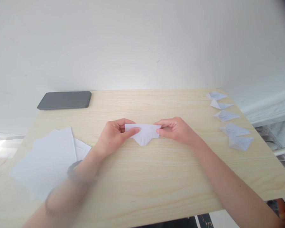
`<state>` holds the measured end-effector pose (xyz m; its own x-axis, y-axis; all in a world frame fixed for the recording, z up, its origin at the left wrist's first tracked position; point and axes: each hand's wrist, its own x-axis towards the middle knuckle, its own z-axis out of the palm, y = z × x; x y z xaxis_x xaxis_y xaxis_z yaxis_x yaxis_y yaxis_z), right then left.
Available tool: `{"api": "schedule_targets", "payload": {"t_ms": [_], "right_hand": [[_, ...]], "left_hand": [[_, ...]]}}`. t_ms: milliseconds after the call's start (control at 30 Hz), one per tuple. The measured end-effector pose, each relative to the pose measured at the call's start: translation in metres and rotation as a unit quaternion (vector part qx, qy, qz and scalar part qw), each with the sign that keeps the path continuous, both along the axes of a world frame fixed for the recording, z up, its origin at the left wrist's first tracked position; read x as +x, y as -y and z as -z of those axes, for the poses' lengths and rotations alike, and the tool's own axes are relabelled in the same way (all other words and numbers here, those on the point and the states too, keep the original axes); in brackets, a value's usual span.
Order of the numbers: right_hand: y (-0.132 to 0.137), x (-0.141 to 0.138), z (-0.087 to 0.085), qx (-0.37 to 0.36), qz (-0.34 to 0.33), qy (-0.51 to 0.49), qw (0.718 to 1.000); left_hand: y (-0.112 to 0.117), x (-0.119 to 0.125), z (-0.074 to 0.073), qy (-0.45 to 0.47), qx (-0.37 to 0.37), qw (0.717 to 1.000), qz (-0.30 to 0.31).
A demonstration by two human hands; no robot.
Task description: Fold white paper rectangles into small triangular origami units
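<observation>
A partly folded sheet of white paper [144, 133] is held up between both hands near the middle of the table. Its top edge is straight, and a blunt point hangs below. My left hand [117, 134] pinches its left side, thumb across the front and fingers behind. At the right end, my right hand [175, 129] grips the paper between thumb and fingers. The fingers behind the sheet are partly hidden.
Loose white sheets [52, 158] lie at the left, partly behind my left forearm. A dark grey phone [65, 100] rests at the back left of the wooden table [142, 177], near the wall. Several folded paper pieces [225, 116] line the right edge.
</observation>
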<state>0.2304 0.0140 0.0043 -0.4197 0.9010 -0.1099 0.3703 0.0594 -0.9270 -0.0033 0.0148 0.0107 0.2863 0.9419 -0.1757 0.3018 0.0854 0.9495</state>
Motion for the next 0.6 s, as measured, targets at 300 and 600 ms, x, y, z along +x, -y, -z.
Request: {"api": "schedule_targets", "payload": {"t_ms": [300,600], "right_hand": [[-0.002,0.008,-0.002,-0.040,-0.060,-0.046,0.996],[0.006,-0.010,-0.002,0.046,0.013,0.073,0.996]], "left_hand": [[-0.002,-0.002,0.002,0.018,-0.011,1.000,0.006],[0.002,0.000,0.006,0.014,0.000,1.000,0.008]]}}
